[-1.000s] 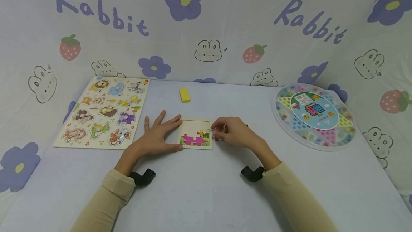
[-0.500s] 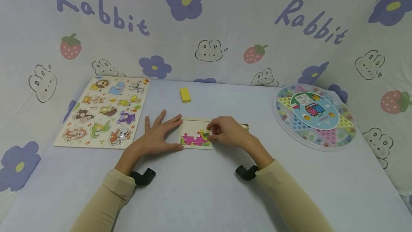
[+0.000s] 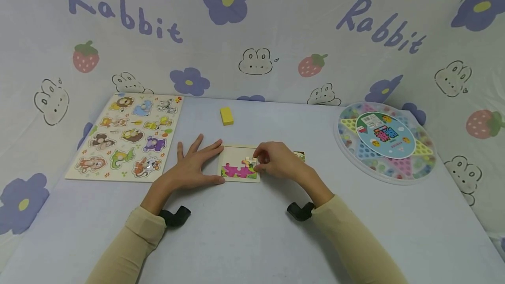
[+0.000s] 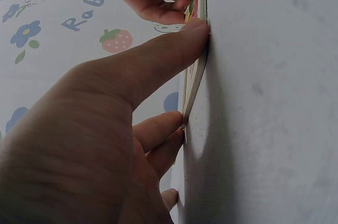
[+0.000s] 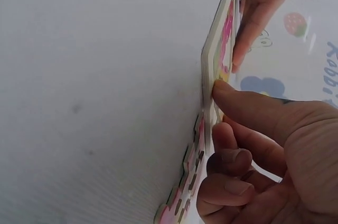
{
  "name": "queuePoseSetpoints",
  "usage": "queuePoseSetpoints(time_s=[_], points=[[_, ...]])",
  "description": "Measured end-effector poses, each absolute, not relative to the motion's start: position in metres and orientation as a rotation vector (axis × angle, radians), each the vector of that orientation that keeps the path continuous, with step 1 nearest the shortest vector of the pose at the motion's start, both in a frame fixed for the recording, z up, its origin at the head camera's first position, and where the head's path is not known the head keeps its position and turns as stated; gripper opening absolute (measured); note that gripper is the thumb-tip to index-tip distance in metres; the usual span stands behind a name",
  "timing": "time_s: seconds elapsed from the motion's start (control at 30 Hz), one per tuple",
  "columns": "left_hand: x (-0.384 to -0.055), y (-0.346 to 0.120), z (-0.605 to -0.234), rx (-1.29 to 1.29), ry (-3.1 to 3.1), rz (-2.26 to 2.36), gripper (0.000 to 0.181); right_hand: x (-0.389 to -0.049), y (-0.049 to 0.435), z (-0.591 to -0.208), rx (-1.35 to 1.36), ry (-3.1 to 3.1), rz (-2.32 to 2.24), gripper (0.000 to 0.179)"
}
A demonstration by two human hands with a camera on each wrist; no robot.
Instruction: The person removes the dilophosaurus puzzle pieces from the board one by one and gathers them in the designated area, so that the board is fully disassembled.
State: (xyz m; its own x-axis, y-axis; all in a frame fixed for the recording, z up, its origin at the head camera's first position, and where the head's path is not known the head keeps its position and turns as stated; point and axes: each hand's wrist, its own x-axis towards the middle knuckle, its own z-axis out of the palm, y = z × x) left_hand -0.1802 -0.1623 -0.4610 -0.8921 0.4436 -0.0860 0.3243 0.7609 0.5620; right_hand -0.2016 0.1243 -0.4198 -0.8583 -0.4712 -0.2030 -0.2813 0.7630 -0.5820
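Note:
A small square wooden jigsaw tray [image 3: 238, 147] lies on the table, its lower part filled with pink and green pieces [image 3: 236, 171] and its upper part bare wood. My left hand [image 3: 193, 164] has its fingers spread, with fingertips and thumb against the tray's left edge. At the tray's right edge, my right hand [image 3: 282, 160] pinches a jigsaw piece [image 3: 250, 161] with thumb and index finger, mostly hidden by the fingertips. In the right wrist view the thumb lies at the tray's edge and the other fingers curl under. More jigsaw pieces [image 5: 182, 184] lie beside the tray, below that hand.
A large wooden animal puzzle board [image 3: 167, 133] lies at the left. A yellow block [image 3: 226, 116] sits behind the tray. To the right lies a round board-game case [image 3: 422, 137] with a colourful star and a blue label. A printed cloth [image 3: 292, 25] hangs behind the table.
My right hand has moved left from the loose pieces to the tray's right edge, uncovering part of the pieces behind it. The left hand stays still at the tray.

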Motion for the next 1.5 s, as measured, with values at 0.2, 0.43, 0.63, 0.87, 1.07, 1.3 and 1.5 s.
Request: queuePoseSetpoints(time_s=[0.2,0.43,0.63,0.87,1.07,1.3,1.5], points=[[-0.1802,-0.1629,-0.4616,0.603,2.745,0.813,0.095,-0.1993,0.123,-0.4208,-0.572,2.647,-0.827,0.032],[-0.1805,-0.1634,-0.4625,0.605,2.745,0.806,0.095,-0.1982,0.1248,-0.4225,-0.619,2.671,-0.845,0.031],[-0.1802,-0.1631,-0.4615,0.6,2.747,0.806,0.094,-0.1965,0.1258,-0.4217,-0.646,2.659,-0.875,0.03],[-0.1791,-0.1626,-0.4595,0.593,2.748,0.813,0.094,-0.1959,0.1262,-0.4221,-0.658,2.666,-0.899,0.026],[-0.178,-0.1621,-0.4587,0.591,2.747,0.818,0.094,-0.196,0.1257,-0.4221,-0.646,2.68,-0.907,0.022],[-0.1783,-0.1623,-0.4592,0.599,2.744,0.824,0.093,-0.197,0.1257,-0.423,-0.638,2.678,-0.924,0.015],[-0.1783,-0.1628,-0.4591,0.599,2.741,0.824,0.093,-0.1983,0.1251,-0.4252,-0.625,2.668,-0.968,0.011]])
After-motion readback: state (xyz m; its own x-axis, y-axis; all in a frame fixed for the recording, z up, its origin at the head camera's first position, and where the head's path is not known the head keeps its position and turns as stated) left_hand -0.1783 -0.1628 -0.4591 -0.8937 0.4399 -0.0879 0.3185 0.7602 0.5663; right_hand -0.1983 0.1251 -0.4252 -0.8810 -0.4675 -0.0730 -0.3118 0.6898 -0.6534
